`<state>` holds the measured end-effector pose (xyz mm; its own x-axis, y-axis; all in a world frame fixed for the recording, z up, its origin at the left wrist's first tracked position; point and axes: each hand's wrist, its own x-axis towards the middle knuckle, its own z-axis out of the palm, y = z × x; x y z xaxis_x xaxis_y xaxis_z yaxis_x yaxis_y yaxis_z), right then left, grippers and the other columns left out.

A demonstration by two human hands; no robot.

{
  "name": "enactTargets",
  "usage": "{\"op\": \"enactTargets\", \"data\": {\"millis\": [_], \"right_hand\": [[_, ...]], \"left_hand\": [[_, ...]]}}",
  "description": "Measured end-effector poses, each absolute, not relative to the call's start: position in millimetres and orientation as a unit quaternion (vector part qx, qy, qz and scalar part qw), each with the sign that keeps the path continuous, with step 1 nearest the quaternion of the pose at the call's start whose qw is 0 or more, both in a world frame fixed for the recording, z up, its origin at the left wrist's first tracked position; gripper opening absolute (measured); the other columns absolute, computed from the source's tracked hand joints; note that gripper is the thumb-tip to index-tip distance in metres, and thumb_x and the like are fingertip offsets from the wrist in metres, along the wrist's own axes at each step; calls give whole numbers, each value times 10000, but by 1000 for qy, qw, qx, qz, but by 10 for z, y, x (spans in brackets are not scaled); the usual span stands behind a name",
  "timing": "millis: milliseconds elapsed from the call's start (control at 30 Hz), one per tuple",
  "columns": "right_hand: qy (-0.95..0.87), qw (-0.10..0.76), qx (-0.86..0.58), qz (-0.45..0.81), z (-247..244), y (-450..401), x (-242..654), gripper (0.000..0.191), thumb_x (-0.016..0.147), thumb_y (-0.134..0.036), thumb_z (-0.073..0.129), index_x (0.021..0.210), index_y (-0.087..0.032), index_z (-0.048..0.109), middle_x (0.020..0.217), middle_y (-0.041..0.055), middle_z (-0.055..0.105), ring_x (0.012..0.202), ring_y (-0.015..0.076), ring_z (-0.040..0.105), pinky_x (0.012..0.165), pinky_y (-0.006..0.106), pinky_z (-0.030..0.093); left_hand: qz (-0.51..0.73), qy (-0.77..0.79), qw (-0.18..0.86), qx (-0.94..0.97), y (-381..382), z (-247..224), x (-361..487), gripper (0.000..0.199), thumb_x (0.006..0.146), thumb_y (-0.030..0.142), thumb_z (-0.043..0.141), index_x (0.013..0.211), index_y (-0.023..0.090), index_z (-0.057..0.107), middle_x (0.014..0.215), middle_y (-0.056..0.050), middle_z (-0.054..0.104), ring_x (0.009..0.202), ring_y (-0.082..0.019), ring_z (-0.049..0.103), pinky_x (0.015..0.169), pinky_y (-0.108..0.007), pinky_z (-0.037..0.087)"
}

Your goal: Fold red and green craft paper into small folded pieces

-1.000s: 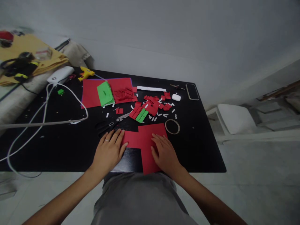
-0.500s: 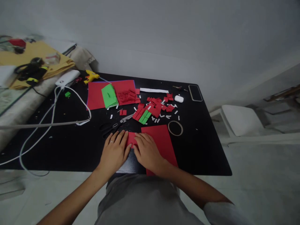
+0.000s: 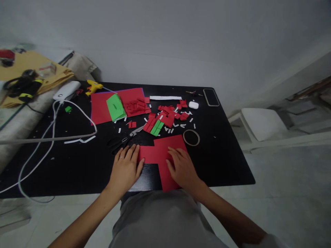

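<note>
With open left hand [image 3: 123, 174], press flat the small red paper strip [image 3: 148, 155] left of the large red paper sheet [image 3: 165, 174], steadying that sheet with open right hand [image 3: 184, 172].

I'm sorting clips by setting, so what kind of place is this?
Probably a craft work table in a plain room: scissors, a yellow glue gun and cut red paper pieces lie on the black tabletop.
</note>
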<state>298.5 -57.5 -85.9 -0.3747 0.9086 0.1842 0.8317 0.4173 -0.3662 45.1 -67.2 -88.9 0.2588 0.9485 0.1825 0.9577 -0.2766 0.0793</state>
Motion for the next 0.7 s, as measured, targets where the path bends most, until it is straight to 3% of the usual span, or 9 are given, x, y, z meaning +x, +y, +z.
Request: {"op": "enactTargets", "data": {"millis": [333, 467, 567, 633, 700], "right_hand": [[-799, 186, -561, 115, -754, -540, 3348, 324, 1002, -206, 579, 1297, -103, 666, 1309, 178, 735, 1244, 333, 606, 1066, 501, 497], [-785, 228, -558, 140, -652, -390, 3139, 226, 1003, -162, 544, 1166, -139, 698, 1172, 146, 753, 1131, 283, 646, 1061, 435, 483], [-788, 176, -554, 200, -567, -242, 2856, 169, 1026, -185, 537, 1041, -165, 704, 1072, 117, 743, 1050, 241, 666, 965, 348, 496], [-776, 104, -574, 239, -531, -153, 2682, 177, 1043, -221, 530, 1018, -172, 698, 1046, 101, 745, 1001, 223, 681, 871, 316, 491], [-769, 87, -583, 248, -523, -87, 2563, 174, 1032, -205, 535, 1008, -170, 703, 1026, 96, 754, 954, 216, 691, 807, 304, 473]], "left_hand": [[-93, -588, 36, -803, -612, -849, 385, 557, 1037, 427, 495, 1425, 43, 605, 1368, -234, 658, 1242, -422, 602, 1114, -590, 447], [-140, -584, 1, -800, -535, -776, 449, 555, 999, 440, 575, 1397, 54, 584, 1363, -242, 627, 1242, -417, 596, 1067, -576, 484], [-179, -568, -62, -801, -474, -736, 635, 428, 1018, 385, 562, 1356, 124, 596, 1285, -187, 653, 1185, -359, 627, 998, -515, 520], [-182, -555, -136, -800, -423, -744, 774, 266, 1038, 307, 506, 1216, 170, 648, 1160, -134, 677, 1056, -302, 661, 929, -455, 542], [-189, -565, -198, -779, -361, -781, 876, 172, 1019, 253, 505, 1087, 185, 647, 1072, -108, 677, 961, -276, 669, 835, -408, 544]]}}
